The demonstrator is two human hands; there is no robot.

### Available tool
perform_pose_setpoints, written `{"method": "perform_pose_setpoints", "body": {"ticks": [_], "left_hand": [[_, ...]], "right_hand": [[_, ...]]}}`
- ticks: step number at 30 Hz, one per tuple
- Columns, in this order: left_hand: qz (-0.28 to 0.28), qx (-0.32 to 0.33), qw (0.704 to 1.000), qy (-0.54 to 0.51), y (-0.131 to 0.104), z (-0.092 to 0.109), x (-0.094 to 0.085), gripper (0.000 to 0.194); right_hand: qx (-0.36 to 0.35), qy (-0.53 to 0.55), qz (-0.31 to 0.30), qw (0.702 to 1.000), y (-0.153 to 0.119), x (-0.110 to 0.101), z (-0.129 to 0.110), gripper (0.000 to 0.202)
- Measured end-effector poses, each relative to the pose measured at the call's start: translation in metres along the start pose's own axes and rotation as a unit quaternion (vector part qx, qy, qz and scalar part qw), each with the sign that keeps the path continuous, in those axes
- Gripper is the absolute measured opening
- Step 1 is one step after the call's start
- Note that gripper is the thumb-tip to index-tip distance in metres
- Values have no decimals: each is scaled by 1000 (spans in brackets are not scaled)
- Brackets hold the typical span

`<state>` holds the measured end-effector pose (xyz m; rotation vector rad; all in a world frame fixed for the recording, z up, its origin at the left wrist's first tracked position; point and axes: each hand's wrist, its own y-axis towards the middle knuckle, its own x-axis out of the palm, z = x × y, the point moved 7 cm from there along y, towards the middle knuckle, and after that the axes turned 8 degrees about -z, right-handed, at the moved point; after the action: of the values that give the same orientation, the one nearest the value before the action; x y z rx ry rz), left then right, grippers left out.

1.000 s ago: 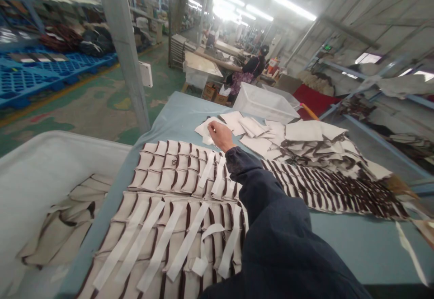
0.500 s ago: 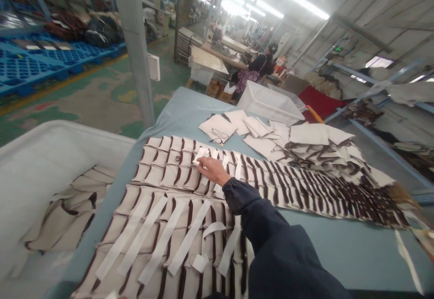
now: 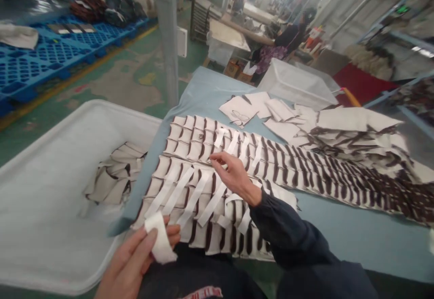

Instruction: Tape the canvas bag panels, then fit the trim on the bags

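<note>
My left hand (image 3: pixel 135 256) is at the near edge of the table, closed around a short stack of white strips (image 3: pixel 161 240), pinched under the thumb. Over the middle of the laid-out fabric my right hand (image 3: pixel 232 175) hovers, thumb and forefinger slightly apart, with nothing visible between them. Below it, cream fabric pieces with dark brown edges (image 3: pixel 176 143) overlap in long rows. Several white strips (image 3: pixel 196 197) lie slanted across the near row. More strips rest on the far row, one white strip (image 3: pixel 221 138) just beyond my right fingertips.
A white tub (image 3: pixel 44 168) at the left holds some cream pieces (image 3: pixel 111 172). Glasses (image 3: pixel 240 117) lie on loose fabric at the table's far side, beside a heap of pieces (image 3: pixel 359 132). A clear plastic bin (image 3: pixel 298 82) and a person (image 3: pixel 291 35) are farther back.
My right hand has drawn back toward me from the far row, leaving a white strip there. My left hand has come fully into view with its strips. The view has shifted.
</note>
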<state>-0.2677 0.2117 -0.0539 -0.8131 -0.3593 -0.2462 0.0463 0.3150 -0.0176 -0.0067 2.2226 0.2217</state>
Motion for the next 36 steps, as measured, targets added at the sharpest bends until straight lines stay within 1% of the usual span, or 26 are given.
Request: {"method": "perform_pose_setpoints", "body": {"ticks": [2,3,4,5,7,8,9,12,14,16,20,24,27,30,34,36], "left_hand": [[1,7,999,-44,0,14,10,49],[-4,3,998,-63,-1,21,16,48],[-9,3,997,-80,-2,28,22,46],[-4,13,995,-94,-3,38,26,41],[8,25,993,-114,-8,53,31,20],[20,22,992,-121,-11,58,33,10],[29,12,991,-127,-14,62,34,12],[32,-13,990,-137,-23,70,39,38],[21,-10,990,-139,-27,74,43,45],[18,-7,990,-142,-30,77,44,47],[12,-6,989,-144,-37,74,46,48],[-2,-13,990,-143,-40,67,44,49],[-9,-20,990,-141,-40,61,42,51],[-28,-17,991,-128,-39,55,44,50],[-67,-4,993,-95,-38,49,48,43],[-85,4,993,-80,-38,46,49,33]], "right_hand": [[-53,38,-2,998,-23,2,-52,18],[-91,54,1,994,-34,2,-79,15],[-149,77,11,986,-44,0,-107,16],[-194,94,15,976,-53,0,-130,18],[-249,108,16,962,-66,3,-165,22],[-262,101,15,960,-70,6,-176,22],[-269,87,16,959,-72,9,-184,22],[-285,38,38,957,-78,16,-195,22],[-289,15,51,956,-82,18,-198,23],[-284,0,62,957,-85,19,-201,23],[-254,-15,71,964,-93,21,-205,25],[-242,-25,79,967,-102,25,-205,28],[-240,-29,65,968,-108,29,-203,32],[-236,-42,61,969,-115,30,-203,31],[-213,-37,81,973,-122,29,-201,24],[-208,-27,96,973,-125,28,-200,18]]}}
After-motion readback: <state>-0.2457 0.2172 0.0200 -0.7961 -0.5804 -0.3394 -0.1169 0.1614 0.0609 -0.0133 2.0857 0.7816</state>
